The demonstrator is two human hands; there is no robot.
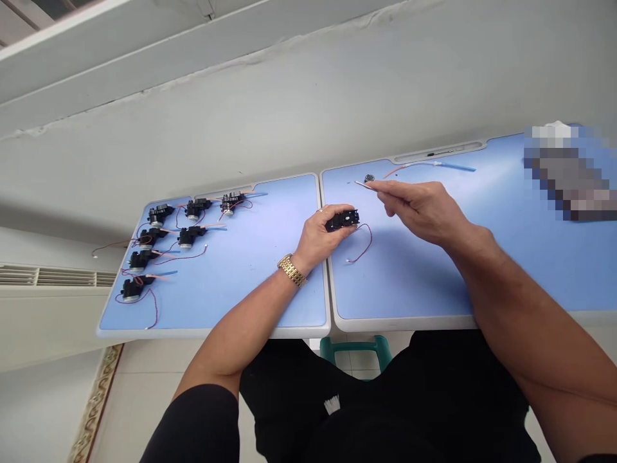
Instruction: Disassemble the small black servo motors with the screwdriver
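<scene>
Black module [343, 220]: between left hand's [318, 235] pinching thumb and fingers. Slim tool [366, 186], type unclear: pinched in right hand's [421, 204] fingertips, beyond left fingers. Step: apparently tool work; next calls for steady hold, aligned tip.

The left hand [321, 233] covered part of the black device [344, 220], and the right hand [421, 207] hid one end of the slim tool [363, 186]. Coarse blocks obscured a pixelated patch [569, 170] on the counter [409, 283], which ran past the right edge. Black-clad legs [472, 399] partly hid the green stool [355, 345]. A dark speck [396, 174] was too small to identify.
</scene>
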